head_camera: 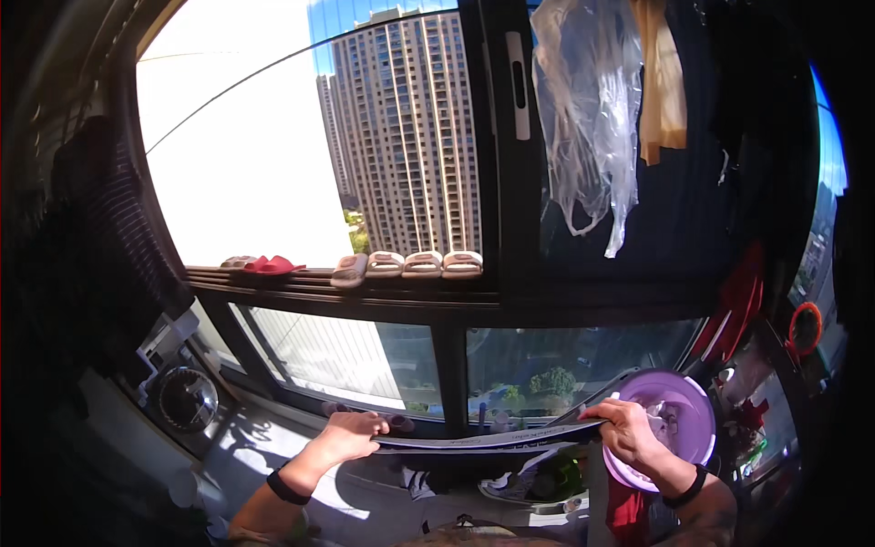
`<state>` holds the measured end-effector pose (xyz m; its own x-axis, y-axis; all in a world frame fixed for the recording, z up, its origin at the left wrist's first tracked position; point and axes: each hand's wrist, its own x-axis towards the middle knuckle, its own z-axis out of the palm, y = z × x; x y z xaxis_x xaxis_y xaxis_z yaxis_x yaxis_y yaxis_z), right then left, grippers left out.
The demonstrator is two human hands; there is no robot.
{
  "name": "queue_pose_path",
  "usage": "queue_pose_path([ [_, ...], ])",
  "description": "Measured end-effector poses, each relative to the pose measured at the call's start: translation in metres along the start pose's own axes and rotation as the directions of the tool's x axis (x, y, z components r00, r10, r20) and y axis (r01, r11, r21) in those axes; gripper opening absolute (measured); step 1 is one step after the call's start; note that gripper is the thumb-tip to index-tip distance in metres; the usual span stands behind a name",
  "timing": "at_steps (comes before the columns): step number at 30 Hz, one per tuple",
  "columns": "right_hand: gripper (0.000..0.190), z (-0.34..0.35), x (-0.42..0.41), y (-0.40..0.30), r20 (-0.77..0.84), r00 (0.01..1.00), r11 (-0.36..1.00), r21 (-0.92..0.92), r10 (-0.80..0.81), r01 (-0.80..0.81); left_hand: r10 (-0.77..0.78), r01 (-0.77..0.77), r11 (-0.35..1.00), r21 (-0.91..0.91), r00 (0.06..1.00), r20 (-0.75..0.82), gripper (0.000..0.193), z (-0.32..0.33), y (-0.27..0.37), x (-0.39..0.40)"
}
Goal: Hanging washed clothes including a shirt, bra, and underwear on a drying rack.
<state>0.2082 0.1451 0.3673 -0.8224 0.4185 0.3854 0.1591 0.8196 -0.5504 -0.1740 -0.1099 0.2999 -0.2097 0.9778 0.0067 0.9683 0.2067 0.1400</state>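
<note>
My left hand [350, 436] and my right hand [621, 425] each grip one end of an elastic waistband [489, 439], white and dark with printed writing. The band is drawn out between them and sags slightly. Dark fabric seems to hang below it, but the kind of garment cannot be told. Just behind my right hand is a purple plastic basin [704, 424] with pale, wet-looking cloth [663, 418] inside. Each wrist wears a dark band.
Several slippers [422, 264] line the window sill [410, 294]. Plastic bags [595, 116] hang at the upper right. A front-loading washing machine [188, 400] stands at the left. Red cloth [627, 513] hangs beneath the basin, and a green container [557, 476] is below the band.
</note>
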Motion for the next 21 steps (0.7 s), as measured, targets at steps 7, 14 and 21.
queue_pose_path([
  [7, 0.039, -0.028, -0.049, -0.034, 0.174, 0.925, 0.742, 0.554, 0.339, -0.376, 0.179, 0.044, 0.579, -0.814, 0.967, 0.179, 0.038, -0.035, -0.002, 0.03],
  [14, 0.025, -0.07, -0.048, -0.123, 0.193, 0.935, 0.856, 0.38, 0.299, -0.352, 0.21, -0.066, 0.276, -0.959, 0.978, -0.007, 0.024, -0.041, 0.003, 0.048],
  [21, 0.032, -0.055, 0.003, -0.23, 0.102, 0.993, 0.985, 0.156, 0.051, -0.067, -0.018, -0.098, 0.206, -0.974, 0.994, -0.104, 0.026, -0.054, -0.006, 0.028],
])
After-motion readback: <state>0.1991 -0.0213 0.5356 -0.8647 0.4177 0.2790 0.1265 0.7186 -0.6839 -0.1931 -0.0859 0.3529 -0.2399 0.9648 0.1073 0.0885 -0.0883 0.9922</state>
